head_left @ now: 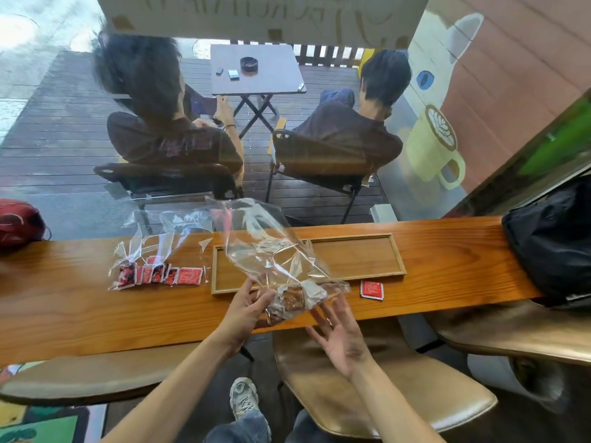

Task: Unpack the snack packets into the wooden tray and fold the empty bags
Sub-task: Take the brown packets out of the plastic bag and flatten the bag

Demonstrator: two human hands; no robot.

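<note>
Left hand (244, 310) grip pinches clear bag (271, 251) of brown snacks; right hand (340, 335) grip released, fingers spread.

Wooden counter (447, 251) against window (64, 139); deck beyond, folding table (256, 70).

Both forearms are bare, with no sleeves in view and no watch or bracelet on the wrists. The left hand (244, 310) and the right hand (340, 338) wear no gloves and no rings. Below, the legs are in faded blue jeans (243, 428), and one foot wears a pale grey laced sneaker (244, 398).
</note>
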